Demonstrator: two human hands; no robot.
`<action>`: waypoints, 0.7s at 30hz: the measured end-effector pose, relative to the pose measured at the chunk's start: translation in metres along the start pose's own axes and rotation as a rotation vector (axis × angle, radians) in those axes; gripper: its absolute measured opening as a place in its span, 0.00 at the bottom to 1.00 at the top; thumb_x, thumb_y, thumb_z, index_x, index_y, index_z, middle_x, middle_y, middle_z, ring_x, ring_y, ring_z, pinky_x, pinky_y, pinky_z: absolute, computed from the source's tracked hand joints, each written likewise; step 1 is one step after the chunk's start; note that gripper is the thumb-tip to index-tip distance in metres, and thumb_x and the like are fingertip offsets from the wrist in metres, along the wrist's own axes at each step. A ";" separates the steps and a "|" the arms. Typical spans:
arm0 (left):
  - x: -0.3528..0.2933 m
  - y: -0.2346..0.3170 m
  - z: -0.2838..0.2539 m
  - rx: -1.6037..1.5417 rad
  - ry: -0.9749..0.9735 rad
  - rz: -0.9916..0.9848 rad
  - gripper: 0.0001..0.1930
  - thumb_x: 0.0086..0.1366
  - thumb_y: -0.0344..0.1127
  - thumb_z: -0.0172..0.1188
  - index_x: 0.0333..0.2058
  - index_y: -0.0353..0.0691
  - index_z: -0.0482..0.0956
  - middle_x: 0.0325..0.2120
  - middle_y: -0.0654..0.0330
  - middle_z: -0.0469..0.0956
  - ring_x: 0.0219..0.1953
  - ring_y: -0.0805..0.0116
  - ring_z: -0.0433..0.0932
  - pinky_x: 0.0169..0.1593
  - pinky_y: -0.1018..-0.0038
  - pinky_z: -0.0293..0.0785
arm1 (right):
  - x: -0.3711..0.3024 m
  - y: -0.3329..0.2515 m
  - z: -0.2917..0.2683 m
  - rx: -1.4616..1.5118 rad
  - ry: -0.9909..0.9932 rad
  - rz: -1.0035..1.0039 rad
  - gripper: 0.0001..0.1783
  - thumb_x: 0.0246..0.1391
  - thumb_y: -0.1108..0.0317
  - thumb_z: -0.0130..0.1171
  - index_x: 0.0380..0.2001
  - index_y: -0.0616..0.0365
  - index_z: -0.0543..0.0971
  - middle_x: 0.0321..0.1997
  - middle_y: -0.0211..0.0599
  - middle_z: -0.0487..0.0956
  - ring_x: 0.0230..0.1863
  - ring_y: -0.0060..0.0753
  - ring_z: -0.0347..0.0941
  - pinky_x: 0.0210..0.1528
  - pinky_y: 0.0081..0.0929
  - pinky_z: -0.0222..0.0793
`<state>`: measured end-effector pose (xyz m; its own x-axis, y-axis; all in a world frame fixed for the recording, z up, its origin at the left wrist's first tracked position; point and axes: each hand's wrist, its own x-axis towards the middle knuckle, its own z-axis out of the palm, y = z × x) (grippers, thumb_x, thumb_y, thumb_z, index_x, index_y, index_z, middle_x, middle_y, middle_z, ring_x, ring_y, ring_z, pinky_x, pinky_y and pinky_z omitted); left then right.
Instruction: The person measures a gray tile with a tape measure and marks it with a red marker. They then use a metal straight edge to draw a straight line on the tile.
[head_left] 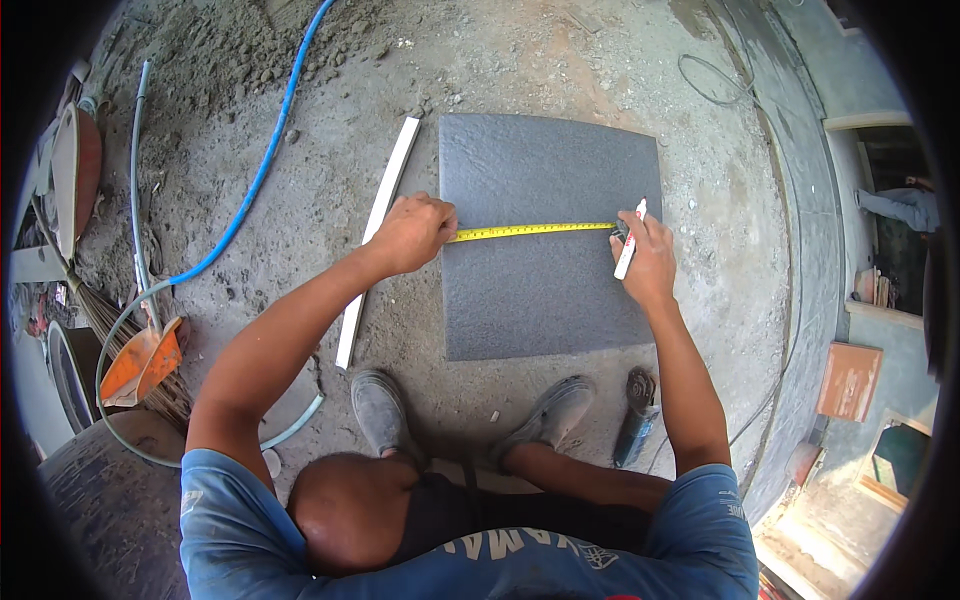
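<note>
A dark grey textured tile (540,300) lies flat on the rough ground in front of my feet. Across its middle runs a yellow measuring tape (535,231), pulled out from left to right. My left hand (412,232) is closed on the tape's left end at the tile's left edge. Near the right edge, my right hand (650,262) grips the tape measure's case, mostly hidden by the fingers. A white marker (628,256) is also held in that hand, pointing away from me. Left of the tile lies a long white bar (393,180), passing under my left forearm.
A blue hose (270,160) curves over the ground at left, near an orange dustpan (143,362) and a broom. By my right foot lies a dark, long-bodied tool (636,425). A thin cable (790,330) follows the wall at right. Another person's leg (895,208) shows in an opening.
</note>
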<state>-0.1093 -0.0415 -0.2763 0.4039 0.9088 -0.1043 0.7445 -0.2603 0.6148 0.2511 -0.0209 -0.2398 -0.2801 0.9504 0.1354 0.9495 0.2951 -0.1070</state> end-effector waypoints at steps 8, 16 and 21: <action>-0.062 0.034 0.064 -0.080 -0.181 0.022 0.03 0.55 0.31 0.61 0.27 0.40 0.80 0.28 0.55 0.80 0.38 0.54 0.76 0.47 0.60 0.70 | -0.101 0.021 -0.004 -0.044 -0.087 -0.029 0.23 0.49 0.61 0.64 0.50 0.45 0.77 0.50 0.37 0.74 0.52 0.50 0.67 0.52 0.43 0.69; -0.080 0.047 0.098 0.057 -0.194 0.065 0.04 0.55 0.37 0.60 0.25 0.47 0.82 0.26 0.62 0.81 0.39 0.56 0.74 0.45 0.60 0.67 | -0.148 0.023 -0.010 -0.093 -0.125 0.030 0.21 0.50 0.59 0.62 0.50 0.41 0.76 0.52 0.36 0.73 0.54 0.49 0.66 0.51 0.43 0.71; -0.078 0.054 0.105 0.139 -0.205 0.057 0.04 0.55 0.38 0.61 0.26 0.48 0.81 0.25 0.64 0.80 0.40 0.58 0.74 0.44 0.60 0.65 | -0.162 0.023 -0.010 -0.096 -0.179 0.095 0.22 0.51 0.59 0.61 0.51 0.41 0.76 0.52 0.35 0.72 0.55 0.48 0.66 0.52 0.43 0.71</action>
<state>-0.0447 -0.1607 -0.3175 0.5362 0.8101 -0.2371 0.7776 -0.3648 0.5122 0.3198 -0.1689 -0.2543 -0.2009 0.9784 -0.0485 0.9796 0.2004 -0.0151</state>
